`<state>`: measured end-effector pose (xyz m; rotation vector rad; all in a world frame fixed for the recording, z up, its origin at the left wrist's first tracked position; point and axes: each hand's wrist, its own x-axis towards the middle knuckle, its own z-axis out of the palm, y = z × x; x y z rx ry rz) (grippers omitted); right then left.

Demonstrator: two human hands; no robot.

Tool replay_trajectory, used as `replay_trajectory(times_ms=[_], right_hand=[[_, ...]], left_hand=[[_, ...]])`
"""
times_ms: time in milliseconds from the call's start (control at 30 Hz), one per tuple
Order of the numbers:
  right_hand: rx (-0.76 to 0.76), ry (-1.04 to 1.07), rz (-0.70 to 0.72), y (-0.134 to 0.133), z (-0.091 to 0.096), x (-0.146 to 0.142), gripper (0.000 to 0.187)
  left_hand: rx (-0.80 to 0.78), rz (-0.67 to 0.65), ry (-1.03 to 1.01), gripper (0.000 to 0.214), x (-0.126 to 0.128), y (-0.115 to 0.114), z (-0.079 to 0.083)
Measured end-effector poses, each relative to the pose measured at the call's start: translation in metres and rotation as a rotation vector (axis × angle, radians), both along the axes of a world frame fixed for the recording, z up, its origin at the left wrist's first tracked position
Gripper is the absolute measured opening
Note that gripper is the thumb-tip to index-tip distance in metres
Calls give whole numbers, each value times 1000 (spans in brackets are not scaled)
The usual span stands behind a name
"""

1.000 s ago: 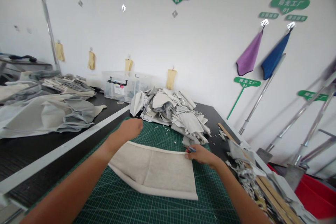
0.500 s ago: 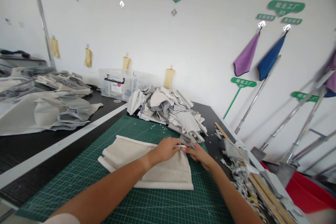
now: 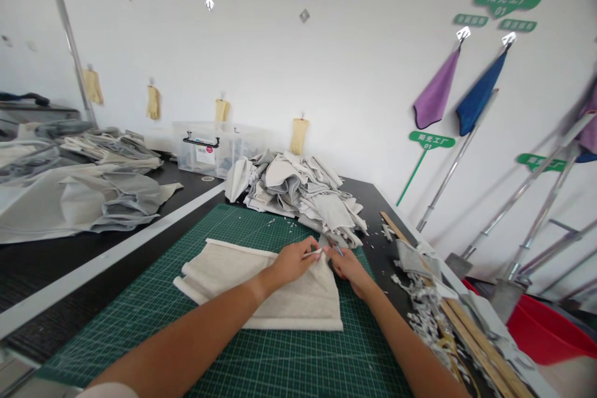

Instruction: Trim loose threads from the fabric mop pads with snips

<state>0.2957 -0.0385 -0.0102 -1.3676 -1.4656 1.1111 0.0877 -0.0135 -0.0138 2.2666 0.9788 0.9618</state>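
A beige piece of fabric with pale folded edges lies flat on the green cutting mat. My left hand rests over its upper edge, thumb and fingers pinching the pale hem. Close beside it, my right hand is closed at the fabric's upper right corner, with a slim blue-grey tool in its fingers. The tool's kind cannot be made out, as the fingers cover most of it. Between the hands the hem is raised into a small peak. Just beyond lies a heap of grey and white fabric pieces.
A clear plastic box stands behind the heap. More fabric is piled on the left, past a white strip. Scraps and wooden strips line the right edge, near a red container. Small bits lie on the mat.
My fingertips have shifted slightly along the hem, and the edge between them is now pulled up more. The fabric stays in place; the view has tilted down slightly.
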Motion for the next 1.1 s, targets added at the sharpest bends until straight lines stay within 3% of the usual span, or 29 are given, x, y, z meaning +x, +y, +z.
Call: replay_trajectory(times_ms=[100,200,500,700,933,1100], right_hand=[[-2,38,21,-3,4,-1,45],[6,59,4,-5,7,-2,52],[41,59,10,-4,1,-2,45],[46,122,-76,-1,1,-2,49],[67,79,-69,3,-5,0,46],[63,43,-175,6,-7,-2,47]], left_hand=[[45,-11,-48,25,0,3,1],[71,-37,-30,31,0,8,-1],[-32,2,-24,29,1,4,-3],[29,-34,-46,29,1,6,-3],[-30,7,-48,22,13,5,-2],[-58,24,-93,18,19,10,-5]])
